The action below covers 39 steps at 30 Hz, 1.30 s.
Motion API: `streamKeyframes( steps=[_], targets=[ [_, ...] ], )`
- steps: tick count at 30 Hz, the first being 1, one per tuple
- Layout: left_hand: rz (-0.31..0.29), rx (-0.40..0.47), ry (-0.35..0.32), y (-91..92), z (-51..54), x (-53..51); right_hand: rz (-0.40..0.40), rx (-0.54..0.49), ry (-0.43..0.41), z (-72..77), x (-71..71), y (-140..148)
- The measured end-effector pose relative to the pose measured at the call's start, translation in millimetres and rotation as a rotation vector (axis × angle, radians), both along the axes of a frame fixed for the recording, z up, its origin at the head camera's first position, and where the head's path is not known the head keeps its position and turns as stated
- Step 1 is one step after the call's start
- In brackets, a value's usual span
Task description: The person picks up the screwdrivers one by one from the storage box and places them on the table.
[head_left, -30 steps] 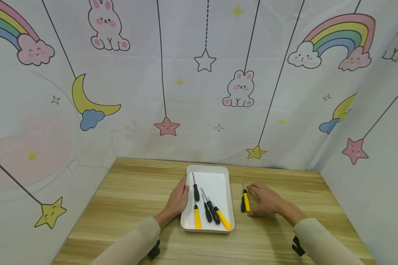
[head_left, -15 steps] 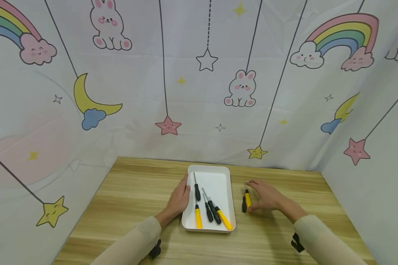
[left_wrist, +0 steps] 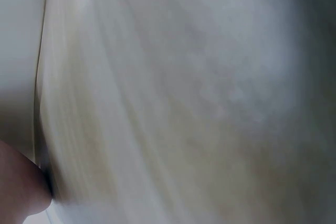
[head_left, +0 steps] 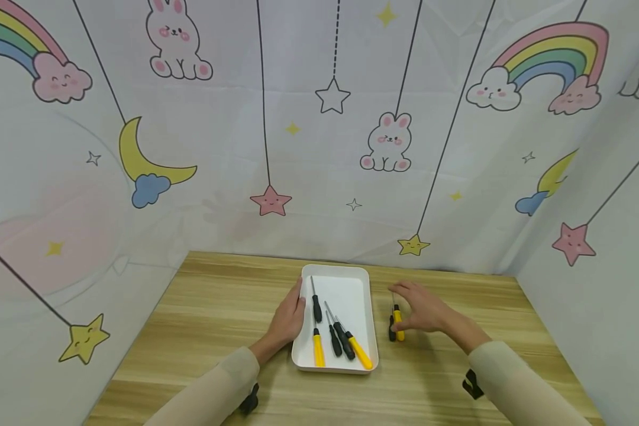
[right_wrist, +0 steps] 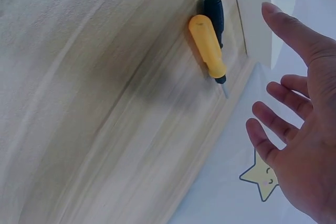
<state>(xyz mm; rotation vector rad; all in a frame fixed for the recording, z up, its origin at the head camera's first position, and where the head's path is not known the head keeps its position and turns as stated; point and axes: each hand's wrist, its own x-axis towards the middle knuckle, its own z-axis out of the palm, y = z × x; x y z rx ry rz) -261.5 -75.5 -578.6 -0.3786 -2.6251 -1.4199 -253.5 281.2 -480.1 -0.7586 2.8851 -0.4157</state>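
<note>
A white cloth (head_left: pixel 309 148) printed with rabbits, rainbows and stars hangs behind the wood-grain table (head_left: pixel 218 307) in front of you. Your right hand (head_left: pixel 418 307) is poised over the tabletop with its fingers spread and the thumb well apart from them, gripping nothing. Under it, side by side on the wood, lie a yellow-handled screwdriver (right_wrist: pixel 208 40) and a black-handled screwdriver (right_wrist: pixel 214 14), the black one on the side nearer the tray, both with their tips pointing away from you. Just beyond them is the white tray (head_left: pixel 348 289), flat on the table, with your left hand (head_left: pixel 289 316) against its left side; the left wrist camera shows little but blurred wood, so you can't be told whether those fingers clamp the wall or only rest along it. Inside the tray are five more screwdrivers: a black one (head_left: pixel 316 309) towards the far end, a yellow one (head_left: pixel 318 349) below it by the left wall, and two black ones (head_left: pixel 335 343) close beside another yellow one (head_left: pixel 363 354) towards the near right corner. Judging by that layout, you have most of the set in the tray, with only the pair under your right hand remaining outside.
</note>
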Motion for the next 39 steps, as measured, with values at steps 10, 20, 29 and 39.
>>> streamKeyframes(
  steps=[10,20,29,39],
  targets=[
    [-0.001,0.005,-0.011,-0.6,0.9,-0.4,0.018,0.003,0.02,7.0,-4.7,-11.4],
    [-0.001,0.002,-0.008,-1.5,-0.4,-0.9,0.029,0.0,0.032,9.1,-4.7,-18.5],
    [-0.003,0.022,0.003,-0.9,0.7,-0.6,0.04,-0.007,0.034,11.4,-5.2,-24.2],
    [-0.011,0.028,-0.003,-0.9,1.9,-0.1,0.038,-0.023,0.035,13.0,-6.0,-32.9]
  ],
)
